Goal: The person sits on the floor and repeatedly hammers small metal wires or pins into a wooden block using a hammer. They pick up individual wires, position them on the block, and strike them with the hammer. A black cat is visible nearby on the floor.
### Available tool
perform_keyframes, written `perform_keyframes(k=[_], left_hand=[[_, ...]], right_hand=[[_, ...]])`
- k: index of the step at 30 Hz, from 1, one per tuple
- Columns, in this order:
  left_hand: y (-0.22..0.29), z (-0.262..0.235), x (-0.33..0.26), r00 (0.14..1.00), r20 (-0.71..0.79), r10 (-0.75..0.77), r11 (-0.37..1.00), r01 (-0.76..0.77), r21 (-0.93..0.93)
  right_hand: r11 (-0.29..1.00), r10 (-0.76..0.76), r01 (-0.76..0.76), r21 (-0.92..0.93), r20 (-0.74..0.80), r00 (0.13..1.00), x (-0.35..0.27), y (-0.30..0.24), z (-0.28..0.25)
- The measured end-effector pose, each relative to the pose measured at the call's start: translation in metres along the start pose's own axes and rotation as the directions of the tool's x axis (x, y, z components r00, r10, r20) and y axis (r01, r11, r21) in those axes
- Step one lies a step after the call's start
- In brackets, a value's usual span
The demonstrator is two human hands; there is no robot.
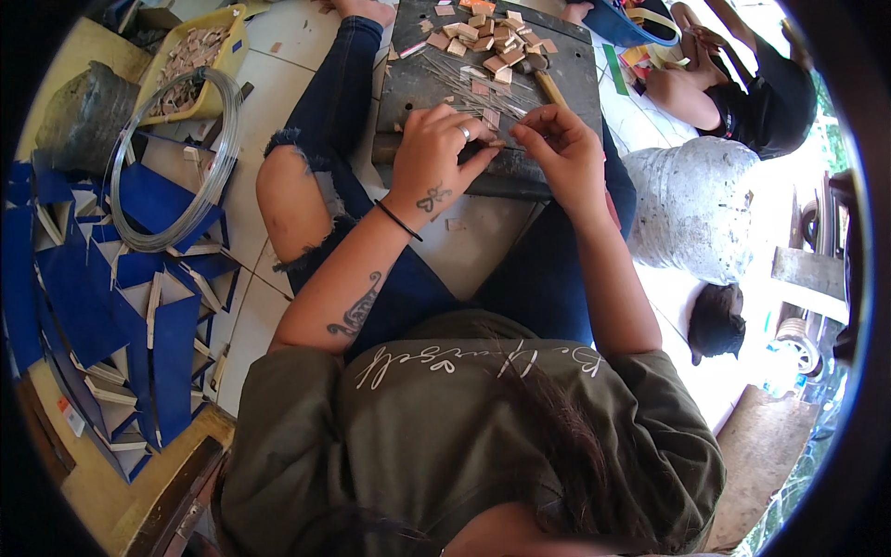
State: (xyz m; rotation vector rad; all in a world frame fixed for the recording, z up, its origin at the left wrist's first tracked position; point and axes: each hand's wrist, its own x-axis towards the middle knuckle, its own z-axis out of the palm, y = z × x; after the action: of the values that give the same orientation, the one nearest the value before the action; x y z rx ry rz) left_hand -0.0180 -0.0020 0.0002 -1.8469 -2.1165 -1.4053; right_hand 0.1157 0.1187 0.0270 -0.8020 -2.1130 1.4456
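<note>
Tiled floor, dark work board [557,84] across our knees: left hand [432,158] and right hand [561,148] apparently pinch one thin wire pin [501,145] between fingertips at the near edge—light, stiff, slippery; hold mid-shaft.

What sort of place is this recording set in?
Probably an informal floor-level craft workshop: a dark work board with small wooden pieces, a grey wire coil, and stacked blue triangular cut-outs on white tiles.

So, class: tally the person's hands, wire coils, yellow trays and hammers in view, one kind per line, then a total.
Hands: 2, left hand and right hand, meeting over the board
Wire coils: 1, coil
Yellow trays: 1, tray
Hammers: 1, hammer
Total: 5
</note>
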Motion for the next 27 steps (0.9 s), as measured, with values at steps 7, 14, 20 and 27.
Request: perform_keyframes(k=[7, 14, 20, 27], left_hand=[[-0.001, -0.001, 0.0, 1.0, 0.026, 0.0, 1.0, -0.001, 0.025], [-0.003, 0.0, -0.001, 1.0, 0.014, 0.008, 1.0, -0.009, 0.02], [-0.005, 0.001, -0.002, 1.0, 0.002, 0.004, 1.0, -0.004, 0.017], [-0.003, 0.0, 0.0, 0.999, 0.023, -0.022, 1.0, 0.022, 0.005]], right_hand=[[0.976, -0.135, 0.128, -0.178, -0.026, 0.991, -0.003, -0.01, 0.003], [0.942, -0.197, 0.188, -0.277, -0.004, 0.98, -0.003, -0.017, 0.005], [0.926, -0.228, 0.221, -0.306, 0.011, 0.974, -0.002, -0.019, 0.005], [0.87, -0.301, 0.314, -0.381, 0.096, 0.949, 0.003, -0.021, 0.004]])
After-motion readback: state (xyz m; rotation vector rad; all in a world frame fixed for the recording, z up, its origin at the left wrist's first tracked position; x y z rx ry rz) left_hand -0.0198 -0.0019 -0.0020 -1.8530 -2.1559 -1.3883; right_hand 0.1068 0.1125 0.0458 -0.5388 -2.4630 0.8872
